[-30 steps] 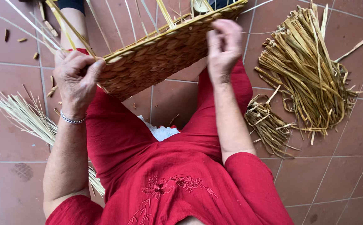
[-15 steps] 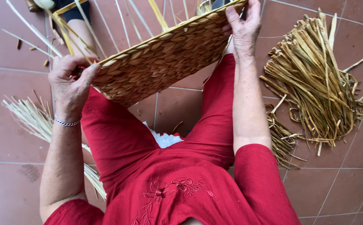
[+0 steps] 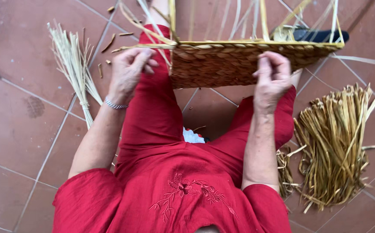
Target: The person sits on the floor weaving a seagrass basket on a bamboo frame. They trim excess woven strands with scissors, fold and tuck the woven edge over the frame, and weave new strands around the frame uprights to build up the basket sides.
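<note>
Since the earlier frames, our basket (image 3: 243, 64) has swung from a steep tilt to nearly level across the knees, and our right hand (image 3: 270, 82) has come down from the far corner to the near wall.

Head view, the only one:
- We sit on a tiled floor (image 3: 19, 142), legs apart in red clothing (image 3: 166, 172), with the basket propped between the knees so both hands can work its rim.
- Its woven wall faces us. Bare stakes (image 3: 263, 19) stand up from the rim, unwoven, so the weave stops at that edge.
- Our left hand (image 3: 129, 73) sits at the left corner, fingers curled round loose strands (image 3: 148, 26) that trail off the rim. A grasp, not a clench, as if keeping them taut.
- Our right hand presses against the wall near the right end, thumb and fingertips pinched at the top row. What they pinch we cannot tell, likely a strand in the weave.
- A pale bundle (image 3: 73, 64) lies on the tiles just beside the left arm, within reach.
- A larger heap of darker straw (image 3: 336, 146) lies to the right, near the right elbow, and a smaller tied hank (image 3: 285, 172) lies against it.
- Short offcuts (image 3: 109, 43) are scattered beyond the left hand.
</note>
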